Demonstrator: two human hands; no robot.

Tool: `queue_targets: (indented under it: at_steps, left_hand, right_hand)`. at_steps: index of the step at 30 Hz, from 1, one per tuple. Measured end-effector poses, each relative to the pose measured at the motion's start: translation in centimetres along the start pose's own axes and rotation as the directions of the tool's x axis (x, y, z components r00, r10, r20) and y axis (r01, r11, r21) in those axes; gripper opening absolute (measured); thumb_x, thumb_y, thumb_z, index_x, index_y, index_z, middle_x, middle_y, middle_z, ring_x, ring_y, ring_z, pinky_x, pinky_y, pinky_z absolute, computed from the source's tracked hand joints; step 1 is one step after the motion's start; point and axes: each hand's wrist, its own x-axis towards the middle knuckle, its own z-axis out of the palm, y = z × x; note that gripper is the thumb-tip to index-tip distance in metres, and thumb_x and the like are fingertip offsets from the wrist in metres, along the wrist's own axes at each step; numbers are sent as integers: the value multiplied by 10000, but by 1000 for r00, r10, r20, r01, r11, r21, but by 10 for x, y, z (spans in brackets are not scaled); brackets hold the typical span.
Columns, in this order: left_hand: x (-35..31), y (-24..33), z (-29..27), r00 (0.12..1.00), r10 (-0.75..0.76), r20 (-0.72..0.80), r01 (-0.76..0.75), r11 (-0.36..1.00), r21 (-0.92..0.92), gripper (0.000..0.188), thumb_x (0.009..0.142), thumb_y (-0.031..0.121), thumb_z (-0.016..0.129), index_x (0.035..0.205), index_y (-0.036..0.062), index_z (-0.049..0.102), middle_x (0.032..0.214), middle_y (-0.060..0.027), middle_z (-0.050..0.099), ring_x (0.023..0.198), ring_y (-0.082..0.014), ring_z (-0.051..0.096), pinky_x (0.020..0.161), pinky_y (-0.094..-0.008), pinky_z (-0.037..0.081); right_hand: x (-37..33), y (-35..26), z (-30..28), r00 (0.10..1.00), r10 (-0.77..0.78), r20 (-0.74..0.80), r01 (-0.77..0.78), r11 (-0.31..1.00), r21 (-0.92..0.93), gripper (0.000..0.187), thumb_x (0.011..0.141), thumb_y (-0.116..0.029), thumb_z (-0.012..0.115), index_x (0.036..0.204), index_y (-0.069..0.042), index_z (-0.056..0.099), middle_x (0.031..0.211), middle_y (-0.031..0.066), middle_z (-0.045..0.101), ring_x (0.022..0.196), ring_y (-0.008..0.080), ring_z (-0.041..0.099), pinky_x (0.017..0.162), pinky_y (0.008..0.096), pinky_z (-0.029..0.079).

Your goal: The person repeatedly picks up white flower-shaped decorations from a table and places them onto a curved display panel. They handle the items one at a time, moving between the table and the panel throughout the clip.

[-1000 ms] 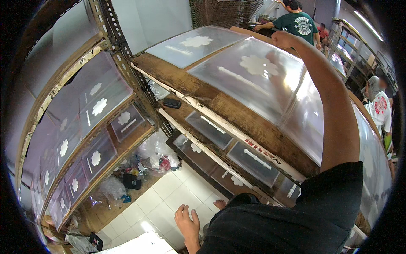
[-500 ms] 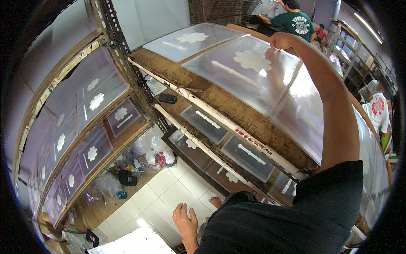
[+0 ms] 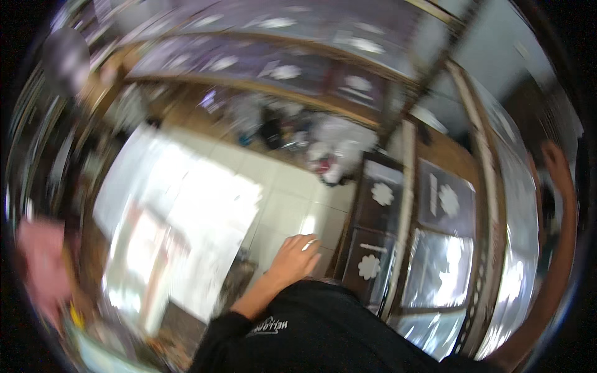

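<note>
My left hand [image 3: 297,256] hangs in front of my body over the tiled floor, its fingers loosely bent and a ring on one of them. Nothing shows in it. Toward the far right my right arm reaches out, and the right hand [image 3: 555,163] is raised by the wooden shelf rack; motion smears its fingers, so what it holds, if anything, cannot be made out. Nearest to that arm lie shiny clear plastic sheets [image 3: 515,233] on the upper shelf. Below, dark panels with a white flower shape [image 3: 369,267] and a white bar rest on lower shelves.
A table with a bright white top [image 3: 180,193] stands at left. Crumpled clear plastic bags [image 3: 339,137] lie on the floor under the far rack [image 3: 249,84], which holds more flower-marked sheets. A person in pink [image 3: 42,264] is at the left edge.
My view has swung left, bringing the white table and person in pink into sight. The right hand, closed at the top sheet's edge before, now appears at the far right, blurred.
</note>
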Motion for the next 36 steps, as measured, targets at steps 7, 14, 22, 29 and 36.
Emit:
queue_targets:
  at_steps: [7, 14, 22, 29, 36]
  left_hand:
    - [-114, 9, -32, 976, -189, -110, 198, 977, 80, 295, 879, 212, 670, 1121, 50, 624, 1208, -99, 591, 1098, -266, 567, 912, -404, 447]
    - [-249, 21, -81, 827, -468, -313, 530, 834, 153, 315, 866, 195, 681, 1132, 35, 628, 1226, -111, 591, 1124, -285, 554, 925, -420, 450]
    - [-328, 50, -142, 558, -436, -706, 756, 619, 215, 463, 802, 145, 744, 1229, 30, 606, 1294, -161, 568, 1171, -353, 545, 953, -459, 444]
    - [-368, 65, -191, 406, -481, -777, 912, 161, 377, 855, 725, 197, 800, 1473, 59, 410, 1524, -238, 351, 1438, -435, 276, 1162, -619, 200]
    - [-403, -7, -175, 594, -604, -532, 737, 142, 661, 657, 833, 210, 699, 1417, 30, 459, 1480, -174, 445, 1396, -384, 370, 1168, -646, 185]
  right_hand:
    - [-10, -351, -2, 721, -688, 84, 680, 726, 103, 294, 874, 73, 563, 1165, 47, 599, 1162, 214, 629, 1102, 386, 620, 953, 420, 482]
    - [-135, -616, 23, 263, -963, -56, 890, 220, 399, 264, 850, 17, 621, 1113, 20, 616, 1113, 196, 641, 1056, 414, 613, 883, 432, 501]
    - [-239, -670, 158, 397, -917, -31, 251, 76, 965, 242, 957, -57, 589, 1183, 19, 631, 1073, 78, 672, 980, 154, 652, 876, 294, 499]
    - [-323, -642, 278, 403, -889, 219, -209, 143, 967, 231, 975, -88, 582, 1179, 7, 634, 1070, 64, 683, 968, 155, 673, 858, 282, 508]
    - [-364, -599, 303, 414, -834, 363, -328, 236, 915, 240, 960, -97, 600, 1172, 8, 638, 1083, 71, 687, 946, 147, 661, 834, 280, 506]
